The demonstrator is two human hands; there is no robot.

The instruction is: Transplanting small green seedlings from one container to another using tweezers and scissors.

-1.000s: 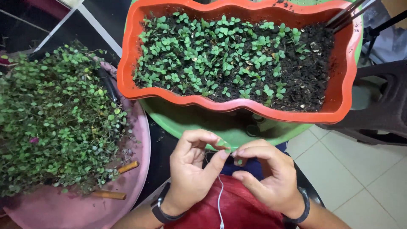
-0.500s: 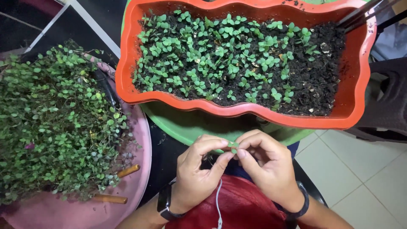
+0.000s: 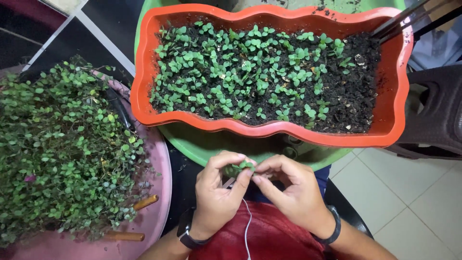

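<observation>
Close to the body, above a red garment and a thin white cord, the two hands meet at the middle of the view. The left hand, with a dark watch at its wrist, has its thumb and forefinger pressed together on a small green sprig; the right hand, with a dark band at its wrist, brings its own thumb and forefinger in from the other side, so that both sets of fingers pinch the same cutting between them. The sprig lies roughly crosswise, its leafy end toward the left hand's fingertips and just above them; the stem end is hidden between the fingers, so its full length cannot be told. Both hands touch it, neither nearer than the other. Just beyond the hands sits the rim of a green basin, and resting on it a long orange planter with a wavy edge, its long axis running left to right, straight ahead of the sprig. Dark soil fills it, thick with small green seedlings over the left and middle, while the right end is mostly bare soil. Off to the left, well apart from the hands, a pink tray carries a mound of trailing small-leaved plant and two wooden handles.
</observation>
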